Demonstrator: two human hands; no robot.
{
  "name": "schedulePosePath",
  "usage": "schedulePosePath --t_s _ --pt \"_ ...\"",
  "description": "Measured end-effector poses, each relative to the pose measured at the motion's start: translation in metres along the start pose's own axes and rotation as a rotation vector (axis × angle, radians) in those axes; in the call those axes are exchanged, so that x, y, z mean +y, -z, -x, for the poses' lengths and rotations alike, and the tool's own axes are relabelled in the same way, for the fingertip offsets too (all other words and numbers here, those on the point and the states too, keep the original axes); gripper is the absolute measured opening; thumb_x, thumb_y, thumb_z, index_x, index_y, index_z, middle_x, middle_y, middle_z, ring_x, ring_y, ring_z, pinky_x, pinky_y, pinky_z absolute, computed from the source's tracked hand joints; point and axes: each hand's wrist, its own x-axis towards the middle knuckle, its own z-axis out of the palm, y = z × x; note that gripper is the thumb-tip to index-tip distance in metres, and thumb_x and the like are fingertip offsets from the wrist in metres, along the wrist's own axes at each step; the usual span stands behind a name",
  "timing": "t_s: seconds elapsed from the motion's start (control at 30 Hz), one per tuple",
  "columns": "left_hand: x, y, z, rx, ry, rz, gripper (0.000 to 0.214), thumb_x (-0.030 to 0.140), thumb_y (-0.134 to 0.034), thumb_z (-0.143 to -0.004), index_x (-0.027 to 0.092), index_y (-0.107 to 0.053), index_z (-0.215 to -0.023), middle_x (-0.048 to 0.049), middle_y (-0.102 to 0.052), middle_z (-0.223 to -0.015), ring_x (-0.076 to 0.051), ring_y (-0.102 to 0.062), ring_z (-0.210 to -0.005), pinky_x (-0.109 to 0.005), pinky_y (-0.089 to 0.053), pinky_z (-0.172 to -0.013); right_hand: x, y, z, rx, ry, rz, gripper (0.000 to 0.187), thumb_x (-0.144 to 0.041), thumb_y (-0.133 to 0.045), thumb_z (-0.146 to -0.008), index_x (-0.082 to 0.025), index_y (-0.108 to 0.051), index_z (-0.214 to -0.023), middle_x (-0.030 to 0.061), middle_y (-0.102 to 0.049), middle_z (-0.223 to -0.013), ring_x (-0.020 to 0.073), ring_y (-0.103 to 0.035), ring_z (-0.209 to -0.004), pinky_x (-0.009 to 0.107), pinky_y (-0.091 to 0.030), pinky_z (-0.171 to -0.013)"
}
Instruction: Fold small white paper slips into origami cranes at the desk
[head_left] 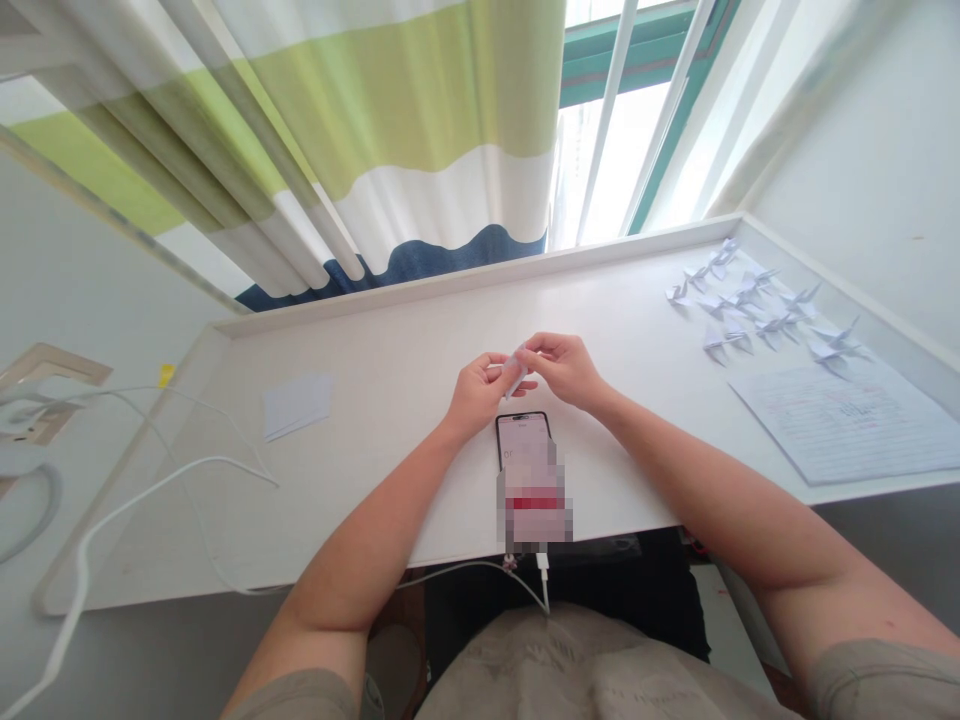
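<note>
Both hands meet above the middle of the white desk (390, 330). My left hand (480, 392) and my right hand (566, 368) pinch a small folded piece of white paper (515, 368) between their fingertips, holding it just above the desk. A phone (526, 455) lies flat on the desk right below the hands, its screen lit and its lower part blurred out. A white cable (541, 580) is plugged into the phone's near end.
Several small white paper cranes (757, 310) are spread at the far right of the desk. A lined sheet (847, 420) lies near them. A small stack of white paper (298, 405) rests at the left. White cables (150, 490) trail off the left edge. A striped curtain (360, 150) hangs behind.
</note>
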Motion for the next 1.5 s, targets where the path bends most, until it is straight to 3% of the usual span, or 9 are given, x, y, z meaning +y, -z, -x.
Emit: schedulePosePath --t_s 0.2,0.37,0.4,0.6,0.93,1.07,1.17,1.37,1.5 --pt "0.001 0.000 0.001 -0.074 0.026 0.048 0.060 0.062 -0.091 -0.074 0.017 -0.061 -0.100 -0.0136 -0.084 -0.103 -0.030 -0.084 -0.088 -0.044 -0.065 -0.085 -0.003 -0.001 0.001 0.046 0.043 -0.042 0.038 -0.057 -0.081 -0.084 -0.021 -0.071 -0.075 0.0019 -0.069 -0.071 0.0162 -0.063 -0.065 0.034 -0.056 -0.064" --pt "0.002 -0.001 0.003 -0.066 0.068 0.030 0.056 0.061 -0.091 -0.075 0.016 -0.063 -0.096 -0.0152 -0.084 -0.103 -0.029 -0.084 -0.088 -0.042 -0.065 -0.084 0.002 0.009 -0.009 0.304 0.029 -0.094 0.037 -0.058 -0.079 -0.086 -0.023 -0.068 -0.081 -0.0012 -0.065 -0.069 0.0144 -0.063 -0.061 0.034 -0.058 -0.066" --pt "0.002 -0.001 0.003 -0.047 0.062 0.035 0.055 0.060 -0.091 -0.076 0.016 -0.063 -0.096 -0.0148 -0.084 -0.104 -0.029 -0.084 -0.088 -0.042 -0.065 -0.085 0.003 0.011 -0.011 0.302 0.022 -0.084 0.038 -0.060 -0.077 -0.087 -0.023 -0.070 -0.084 -0.0002 -0.067 -0.073 0.0146 -0.064 -0.063 0.034 -0.058 -0.067" --pt "0.000 0.001 0.000 -0.011 0.007 0.035 0.051 0.058 -0.090 -0.078 0.015 -0.071 -0.098 -0.0097 -0.083 -0.096 -0.027 -0.083 -0.087 -0.046 -0.065 -0.092 0.002 0.010 -0.006 0.010 0.025 0.014 0.045 -0.065 -0.083 -0.080 -0.021 -0.073 -0.077 0.0023 -0.072 -0.073 0.0173 -0.066 -0.069 0.036 -0.057 -0.070" --pt "0.004 0.001 0.002 -0.019 0.034 0.054 0.050 0.056 -0.093 -0.075 0.015 -0.071 -0.096 -0.0103 -0.084 -0.096 -0.028 -0.083 -0.087 -0.044 -0.066 -0.088 0.002 0.003 -0.005 0.037 0.016 -0.040 0.045 -0.067 -0.075 -0.086 -0.023 -0.076 -0.078 0.0022 -0.073 -0.076 0.0179 -0.065 -0.075 0.037 -0.057 -0.078" --pt "0.000 0.001 -0.001 0.049 0.028 0.065 0.059 0.058 -0.095 -0.071 0.017 -0.066 -0.101 -0.0093 -0.084 -0.091 -0.027 -0.083 -0.082 -0.042 -0.067 -0.083 0.005 -0.002 -0.004 0.014 -0.007 -0.032 0.056 -0.077 -0.068 -0.087 -0.022 -0.075 -0.082 0.0033 -0.073 -0.077 0.0177 -0.065 -0.072 0.036 -0.058 -0.074" --pt "-0.002 0.002 -0.003 0.101 0.031 0.066 0.062 0.061 -0.092 -0.073 0.017 -0.060 -0.102 -0.0097 -0.083 -0.089 -0.027 -0.083 -0.080 -0.041 -0.067 -0.080 0.007 -0.004 -0.003 -0.048 0.008 0.042 0.056 -0.077 -0.073 -0.082 -0.021 -0.072 -0.077 0.0029 -0.073 -0.076 0.0180 -0.065 -0.073 0.034 -0.057 -0.071" --pt "-0.001 0.003 -0.001 -0.056 0.129 0.004 0.059 0.065 -0.087 -0.077 0.015 -0.063 -0.098 -0.0151 -0.083 -0.094 -0.025 -0.082 -0.076 -0.038 -0.066 -0.074 0.007 -0.002 -0.003 0.032 0.034 0.061 0.052 -0.071 -0.075 -0.084 -0.021 -0.070 -0.071 0.0024 -0.071 -0.071 0.0169 -0.062 -0.067 0.034 -0.053 -0.067" --pt "-0.001 0.003 0.000 -0.043 0.054 -0.026 0.057 0.067 -0.085 -0.079 0.014 -0.068 -0.092 -0.0157 -0.083 -0.094 -0.024 -0.081 -0.074 -0.036 -0.066 -0.072 0.004 -0.001 -0.003 -0.004 -0.013 0.013 0.052 -0.072 -0.077 -0.083 -0.021 -0.070 -0.074 0.0031 -0.071 -0.073 0.0172 -0.062 -0.069 0.034 -0.053 -0.068"
